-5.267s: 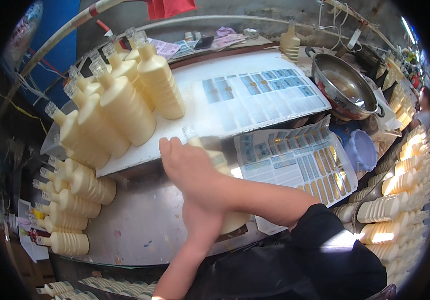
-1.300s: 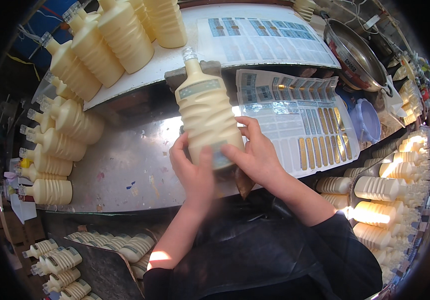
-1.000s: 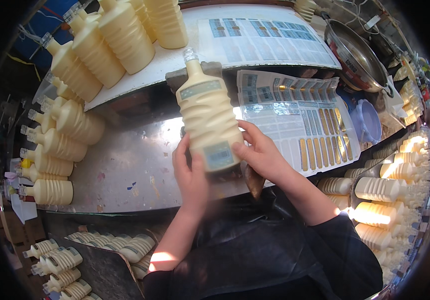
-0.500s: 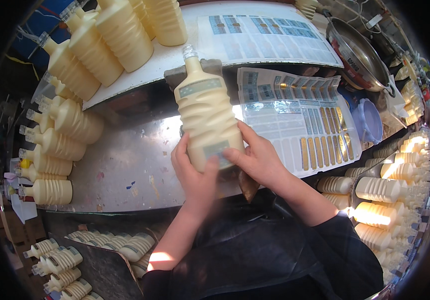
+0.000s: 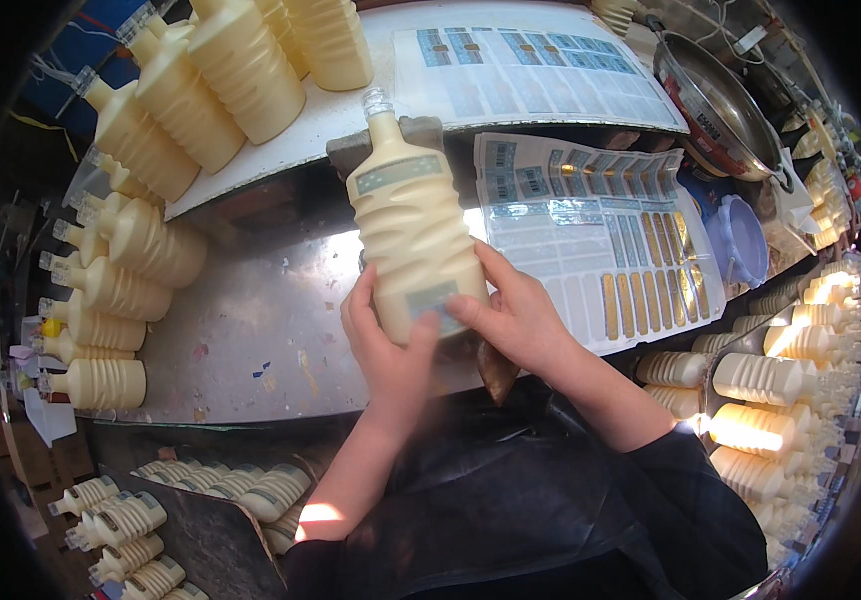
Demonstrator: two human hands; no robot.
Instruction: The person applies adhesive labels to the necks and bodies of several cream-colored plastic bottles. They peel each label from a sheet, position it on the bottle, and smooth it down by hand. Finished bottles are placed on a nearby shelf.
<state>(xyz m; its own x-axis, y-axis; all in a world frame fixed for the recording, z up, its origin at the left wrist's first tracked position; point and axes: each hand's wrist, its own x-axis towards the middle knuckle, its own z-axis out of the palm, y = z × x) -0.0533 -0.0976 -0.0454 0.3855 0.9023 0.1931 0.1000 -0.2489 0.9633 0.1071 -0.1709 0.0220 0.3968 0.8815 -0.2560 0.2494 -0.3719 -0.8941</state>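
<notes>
A cream ribbed plastic bottle (image 5: 413, 222) with a clear cap is held upright over the metal worktop (image 5: 261, 330). My left hand (image 5: 388, 345) grips its lower left side. My right hand (image 5: 511, 312) wraps the lower right, thumb pressing a small label low on the bottle's front. A second label band sits near the bottle's shoulder. A sticker sheet (image 5: 601, 245), partly peeled, lies just right of the bottle.
Several cream bottles (image 5: 211, 85) lie stacked at the back left and along the left edge (image 5: 101, 320). A larger label sheet (image 5: 531, 70) lies behind. A metal bowl (image 5: 716, 100) is at the right. More bottles (image 5: 781, 380) fill the lower right and lower left (image 5: 131, 520).
Five seconds ago my hands were flat over the sheet; since then they hold a bottle upright. In the last second the bottle shifted slightly and my right thumb moved onto the lower label.
</notes>
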